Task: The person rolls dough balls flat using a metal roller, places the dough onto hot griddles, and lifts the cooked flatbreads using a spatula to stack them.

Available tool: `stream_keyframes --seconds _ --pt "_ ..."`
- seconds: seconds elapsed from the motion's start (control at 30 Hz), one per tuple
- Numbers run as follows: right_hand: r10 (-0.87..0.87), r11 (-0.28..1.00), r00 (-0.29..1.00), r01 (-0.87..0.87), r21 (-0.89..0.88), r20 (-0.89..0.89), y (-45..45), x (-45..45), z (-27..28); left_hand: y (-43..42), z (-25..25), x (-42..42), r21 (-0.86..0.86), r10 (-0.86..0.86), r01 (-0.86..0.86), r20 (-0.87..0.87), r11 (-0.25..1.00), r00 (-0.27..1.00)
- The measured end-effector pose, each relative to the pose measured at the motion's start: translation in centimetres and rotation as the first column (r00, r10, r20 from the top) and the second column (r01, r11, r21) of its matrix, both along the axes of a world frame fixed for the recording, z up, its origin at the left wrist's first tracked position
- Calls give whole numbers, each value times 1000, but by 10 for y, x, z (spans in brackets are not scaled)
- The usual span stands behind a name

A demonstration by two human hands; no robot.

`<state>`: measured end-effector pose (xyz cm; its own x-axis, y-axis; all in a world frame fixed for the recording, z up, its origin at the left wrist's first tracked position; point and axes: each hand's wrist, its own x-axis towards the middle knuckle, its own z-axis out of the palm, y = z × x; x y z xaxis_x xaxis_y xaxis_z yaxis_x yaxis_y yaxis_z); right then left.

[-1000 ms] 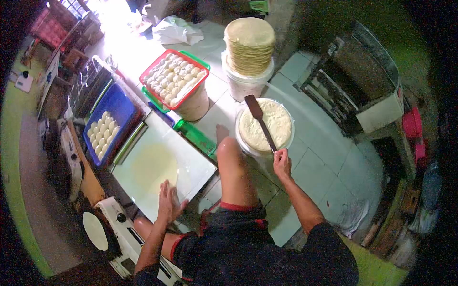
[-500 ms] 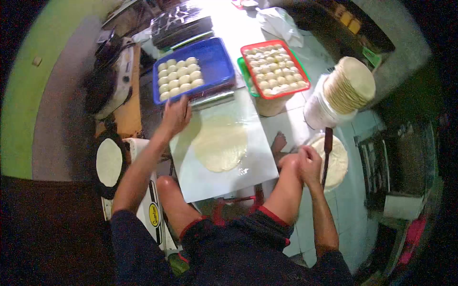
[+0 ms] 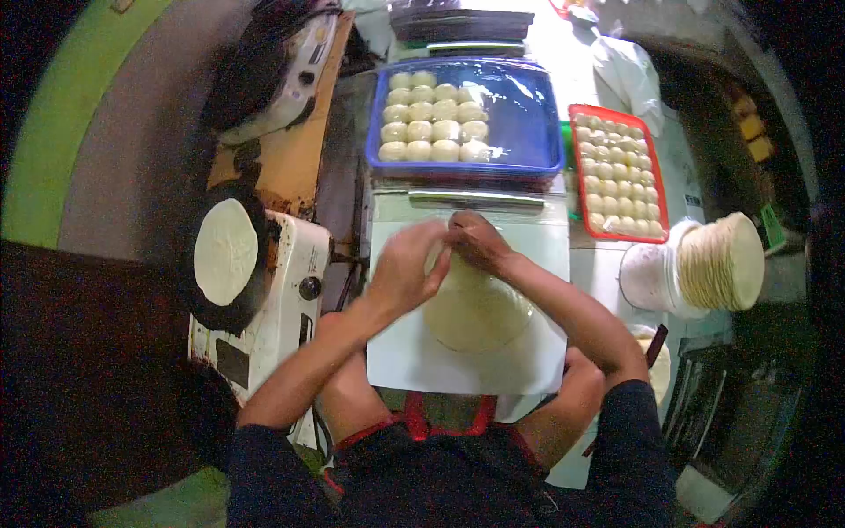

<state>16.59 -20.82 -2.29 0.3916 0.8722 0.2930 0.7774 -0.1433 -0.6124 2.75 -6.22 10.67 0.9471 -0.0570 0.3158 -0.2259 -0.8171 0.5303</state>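
My left hand (image 3: pixel 407 267), slightly blurred, meets my right hand (image 3: pixel 477 239) above the far edge of a flat round of dough (image 3: pixel 480 312). The fingers of both hands are bent inward at the meeting point, and whatever is between them is hidden. My left thumb points down, a little apart from the other fingers. Under the dough lies a white board (image 3: pixel 414 365), in front of my lap. Just beyond it, a blue tray (image 3: pixel 519 165) holds rows of dough balls (image 3: pixel 421 131) on its left side.
To the left, a stove (image 3: pixel 304 246) carries a dark pan with a dough round (image 3: pixel 226 251). On the right are a red tray (image 3: pixel 662 207) of dough balls and a white bucket (image 3: pixel 645 280) with stacked flatbreads (image 3: pixel 717 264). A dark handle (image 3: pixel 657 345) stands below.
My right hand has left my knee and joined my left hand over the board. My left hand has come away from the blue tray's front edge. The view has turned left.
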Motion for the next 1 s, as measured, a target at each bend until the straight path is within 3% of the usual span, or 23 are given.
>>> stream_keyframes --seconds 0.03,0.1,0.17,0.2,0.3,0.33,0.43,0.47,0.5,0.53,0.57,0.6,0.63,0.73,0.8,0.83,0.9,0.93,1.0 --pt "51 999 999 -51 10 19 1 2 0 2 -35 -15 -56 82 -90 -129 994 988" --pt "153 988 975 -151 -23 161 2 6 -20 -3 -75 -32 -157 187 -206 -130 966 974" --pt "194 976 940 -214 44 280 -8 7 -48 -10 -99 -34 -43 309 -317 -140 947 941" --pt "345 939 931 -343 -35 121 -14 18 -47 -11 -110 -34 13 365 -367 -135 930 921" --pt "364 816 875 -465 -344 -320 -8 30 41 -10 -133 -35 50 295 -292 -77 955 952" --pt "362 773 899 -437 -460 -245 -10 36 55 -14 -132 -37 14 269 -269 -96 963 958" --pt "546 376 771 -576 -725 -329 -4 71 45 -28 -134 -47 -76 210 -217 -94 973 973" --pt "601 131 663 -633 -763 -447 12 74 34 -35 -137 -48 -224 210 -219 -66 950 976" --pt "397 213 624 -776 -593 -673 7 74 28 -40 -125 -48 -319 266 -344 -264 883 927" --pt "194 341 487 -847 -407 -851 -8 75 25 -46 -104 -47 -381 287 -474 -453 793 844" --pt "18 496 274 -838 -229 -962 -25 76 18 -49 -90 -46 -410 270 -601 -624 686 734" --pt "27 720 280 -672 -176 -960 -46 67 -13 -44 -121 -50 -463 261 -526 -522 714 812" --pt "-96 759 274 -601 -248 -957 -59 62 -1 -39 -125 -51 -573 114 -552 -624 606 773" --pt "-4 681 328 -691 -243 -945 -69 34 42 -40 -124 -65 -720 -380 -673 -678 172 628" --pt "71 622 349 -748 -232 -934 -68 9 79 -48 -107 -88 -736 -522 -667 -616 117 589" --pt "46 607 293 -767 -207 -955 -66 -5 93 -50 -99 -101 -744 -582 -662 -577 86 573" --pt "177 535 438 -794 -287 -882 -52 -29 127 -50 -85 -126 -789 -673 -608 -495 84 550" --pt "264 494 512 -800 -341 -817 -41 -42 145 -46 -58 -138 -686 -634 -705 -628 179 450" --pt "193 440 435 -840 -319 -880 -8 -74 195 -32 -65 -175 -666 -605 -734 -642 135 471"
